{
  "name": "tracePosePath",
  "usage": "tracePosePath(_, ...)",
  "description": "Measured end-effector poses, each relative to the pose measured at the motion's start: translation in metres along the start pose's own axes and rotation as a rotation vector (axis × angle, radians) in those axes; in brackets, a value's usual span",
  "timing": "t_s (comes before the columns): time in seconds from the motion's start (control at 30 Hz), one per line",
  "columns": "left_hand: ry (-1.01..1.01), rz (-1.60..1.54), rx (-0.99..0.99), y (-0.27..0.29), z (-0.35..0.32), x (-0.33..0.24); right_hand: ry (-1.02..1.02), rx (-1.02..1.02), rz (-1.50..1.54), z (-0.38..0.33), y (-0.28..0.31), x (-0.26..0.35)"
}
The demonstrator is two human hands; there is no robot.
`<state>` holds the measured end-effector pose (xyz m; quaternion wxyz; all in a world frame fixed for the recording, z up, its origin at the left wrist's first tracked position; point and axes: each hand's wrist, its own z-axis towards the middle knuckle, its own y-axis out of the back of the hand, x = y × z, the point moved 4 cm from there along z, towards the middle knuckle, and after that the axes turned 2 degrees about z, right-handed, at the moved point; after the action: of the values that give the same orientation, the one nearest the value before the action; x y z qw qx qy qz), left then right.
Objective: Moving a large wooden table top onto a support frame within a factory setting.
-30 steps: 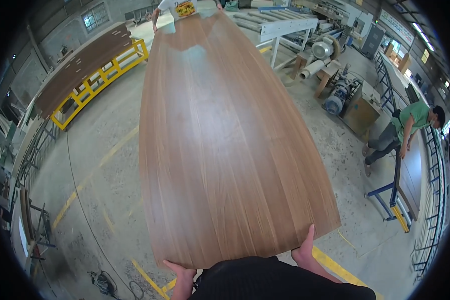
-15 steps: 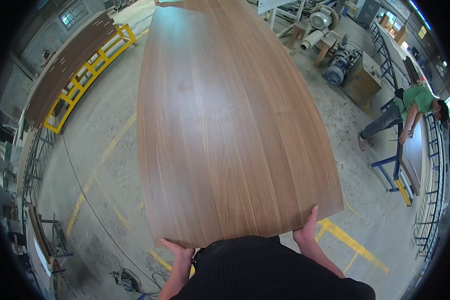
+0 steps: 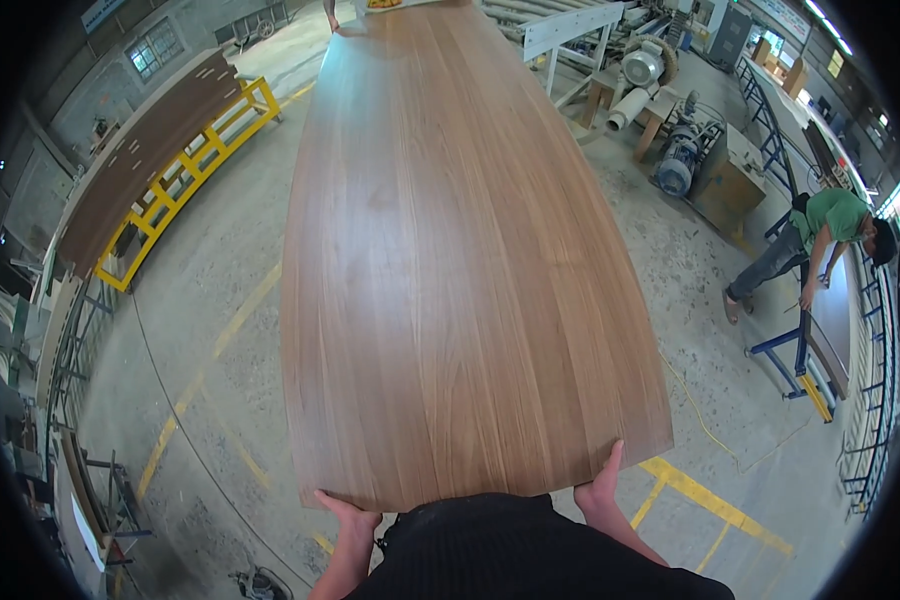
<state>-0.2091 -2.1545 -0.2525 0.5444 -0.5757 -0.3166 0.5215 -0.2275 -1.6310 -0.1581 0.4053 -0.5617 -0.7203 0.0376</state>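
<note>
The person's left hand and right hand are well apart from each other, and each one is clamped on the near edge of a large wooden panel. The thumbs lie on the top face; the other fingers are mostly hidden under the board, so I cannot tell exactly how they are bent. Between the two hands, the person's black clothing is close to this same edge. The panel is brown with long grain, and it extends from the hands far forward, above the grey floor. Low to the left of the left hand there is a dark tool, partly cut by the picture's border. Just beside the right hand, on its right, yellow floor lines are visible. Farther to the right, a co-worker in a green shirt bends over a dark board on a blue stand. Ahead of the right hand, beyond the panel's side, stands a blue motor. Ahead of the left hand and more to the left, a yellow rack stands beside dark brown boards. At the panel's far end, another person's hand is near the left corner.
</note>
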Motion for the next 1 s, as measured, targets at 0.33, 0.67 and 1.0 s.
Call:
tracePosePath(0.33,-0.03,0.017,0.008,0.03,0.015,-0.152,-0.026,0.037,-0.016,-0.013,-0.093,-0.11)
tracePosePath(0.67,-0.044,0.172,-1.347,-0.009,0.161,-0.34,0.05,-0.101,0.068,-0.061,-0.24,-0.233)
tracePosePath(1.0,0.119,0.27,-1.205,0.0,0.311,-0.521,0.091,-0.123,0.247,-0.067,-0.414,-0.32)
